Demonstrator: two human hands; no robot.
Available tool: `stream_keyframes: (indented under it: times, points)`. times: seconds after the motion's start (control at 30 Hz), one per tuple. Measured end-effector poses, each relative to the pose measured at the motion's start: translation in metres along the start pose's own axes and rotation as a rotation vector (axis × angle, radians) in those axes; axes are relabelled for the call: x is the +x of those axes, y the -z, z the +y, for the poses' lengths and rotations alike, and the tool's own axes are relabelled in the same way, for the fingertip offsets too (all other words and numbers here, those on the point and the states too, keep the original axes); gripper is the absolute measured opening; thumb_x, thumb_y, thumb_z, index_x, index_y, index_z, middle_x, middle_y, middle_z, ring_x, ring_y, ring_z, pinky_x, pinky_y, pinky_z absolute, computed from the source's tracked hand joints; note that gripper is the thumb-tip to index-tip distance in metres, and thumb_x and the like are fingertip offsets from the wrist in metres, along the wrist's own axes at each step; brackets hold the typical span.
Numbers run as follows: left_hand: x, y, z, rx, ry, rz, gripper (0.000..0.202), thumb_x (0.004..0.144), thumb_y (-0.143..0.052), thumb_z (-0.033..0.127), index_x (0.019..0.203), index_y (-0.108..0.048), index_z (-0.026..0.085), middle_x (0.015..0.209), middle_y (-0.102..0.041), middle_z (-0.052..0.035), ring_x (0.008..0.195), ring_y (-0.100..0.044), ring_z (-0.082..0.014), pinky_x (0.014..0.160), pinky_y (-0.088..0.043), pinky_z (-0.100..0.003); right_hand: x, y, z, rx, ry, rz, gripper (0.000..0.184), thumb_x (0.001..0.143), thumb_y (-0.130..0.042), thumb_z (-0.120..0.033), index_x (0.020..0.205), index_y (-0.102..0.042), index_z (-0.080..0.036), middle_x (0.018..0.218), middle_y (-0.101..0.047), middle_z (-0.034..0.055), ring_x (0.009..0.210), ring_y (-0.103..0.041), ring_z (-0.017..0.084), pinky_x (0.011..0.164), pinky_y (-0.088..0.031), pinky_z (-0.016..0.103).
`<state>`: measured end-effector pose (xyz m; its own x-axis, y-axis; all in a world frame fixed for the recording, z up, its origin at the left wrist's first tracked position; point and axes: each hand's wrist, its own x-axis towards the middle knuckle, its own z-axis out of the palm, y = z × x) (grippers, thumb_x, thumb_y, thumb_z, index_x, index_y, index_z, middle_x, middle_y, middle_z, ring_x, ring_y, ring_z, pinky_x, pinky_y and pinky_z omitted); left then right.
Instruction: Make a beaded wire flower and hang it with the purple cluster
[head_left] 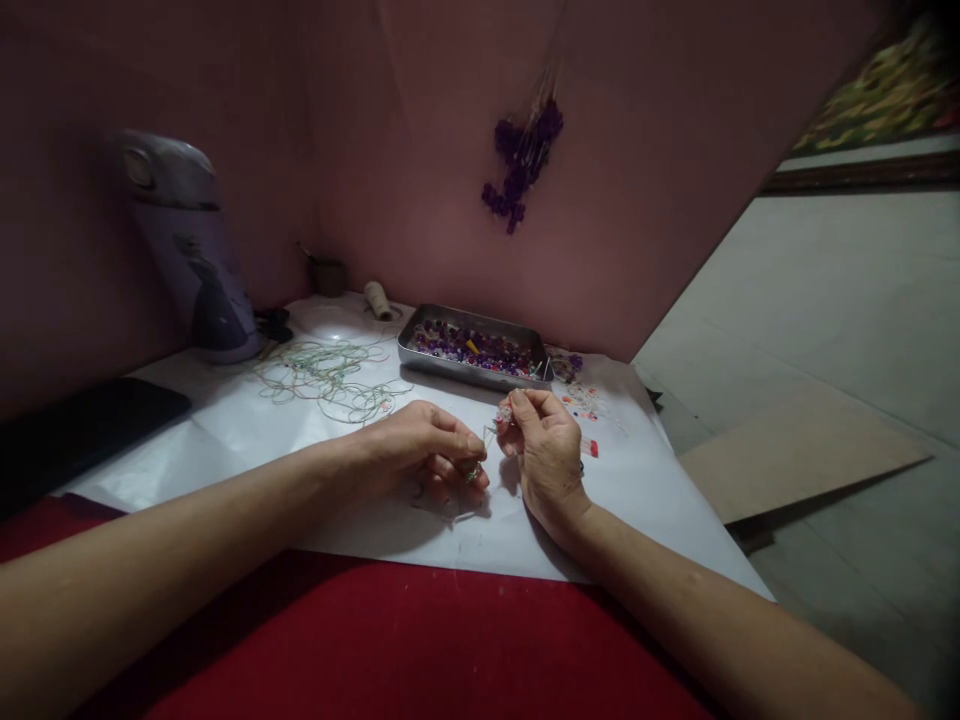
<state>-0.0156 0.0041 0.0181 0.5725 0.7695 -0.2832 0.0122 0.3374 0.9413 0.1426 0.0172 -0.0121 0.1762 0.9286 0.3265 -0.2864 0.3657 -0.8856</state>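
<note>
Over the white paper, my left hand (439,448) is closed, thumb pressed to the fingers on a thin pale green cord (471,470). Beside it, my right hand (541,430) pinches a small cluster of clear and red beads (505,414) between thumb and fingertips. A short stretch of cord spans the small gap between both hands. Just beyond them stands a metal tray (480,377) filled with purple, red and clear beads. A loose tangle of green cord (322,375) lies behind my left forearm.
A purple bottle (196,250) stands at the left, near a dark flat object (82,430). A thread spool (377,300) and small dark pot (327,276) sit by the wall. Loose beads (589,402) lie right of the tray. Purple beadwork (521,165) hangs on the wall.
</note>
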Motion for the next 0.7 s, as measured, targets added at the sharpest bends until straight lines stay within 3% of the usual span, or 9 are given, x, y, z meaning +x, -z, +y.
stream_keyframes:
  times: [0.57, 0.7]
  points:
    - [0.0007, 0.0008, 0.0011, 0.026, 0.050, -0.029, 0.017, 0.069, -0.070, 0.027, 0.067, -0.059, 0.013, 0.072, -0.073, -0.0128, 0.068, -0.071, -0.0225, 0.043, -0.035, -0.022, 0.0006, 0.0004, 0.0013, 0.000, 0.002, 0.004, 0.016, 0.081, -0.064, -0.027, 0.075, -0.052, -0.018, 0.055, -0.057, -0.0057, 0.040, -0.043, 0.005, 0.039, -0.032, 0.019]
    - [0.0026, 0.0028, -0.0017, 0.010, 0.045, -0.043, 0.018, 0.070, -0.070, 0.028, 0.074, -0.062, 0.013, 0.073, -0.074, -0.0120, 0.069, -0.072, -0.0235, 0.045, -0.036, -0.023, 0.0005, 0.0006, 0.0022, -0.009, 0.008, 0.001, 0.016, 0.081, -0.064, -0.027, 0.076, -0.052, -0.018, 0.055, -0.057, -0.0058, 0.040, -0.044, 0.005, 0.039, -0.033, 0.019]
